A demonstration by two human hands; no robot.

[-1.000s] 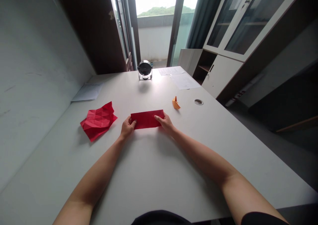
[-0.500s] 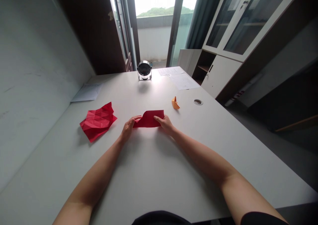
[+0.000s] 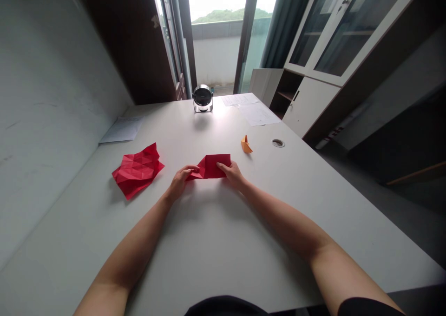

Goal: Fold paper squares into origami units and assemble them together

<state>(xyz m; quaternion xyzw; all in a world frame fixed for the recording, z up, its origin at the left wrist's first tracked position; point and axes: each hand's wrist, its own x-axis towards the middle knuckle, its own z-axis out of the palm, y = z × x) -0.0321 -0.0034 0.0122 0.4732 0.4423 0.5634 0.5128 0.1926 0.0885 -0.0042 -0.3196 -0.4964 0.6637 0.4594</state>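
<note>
A folded sheet of red paper (image 3: pixel 213 168) is held up between both hands over the middle of the table. My left hand (image 3: pixel 181 178) grips its left end, fingers lying over a part that is bent down and inward. At the right end, my right hand (image 3: pixel 232 172) pinches the paper, thumb on the near face and the other fingers hidden behind. The right half stays flat, while the left part shows a slanted fold.
To the left lies a creased red paper sheet (image 3: pixel 139 169). A small orange paper figure (image 3: pixel 245 145) stands right of the hands, near a round cable hole (image 3: pixel 278 143). Farther back are a round black-and-silver device (image 3: pixel 202 98), white papers (image 3: pixel 259 114) and another paper stack (image 3: pixel 121 129).
The red paper was a flat strip; its upper left corner has since folded down and inward. My left hand's fingers have moved over that fold. My right hand has kept its grip.
</note>
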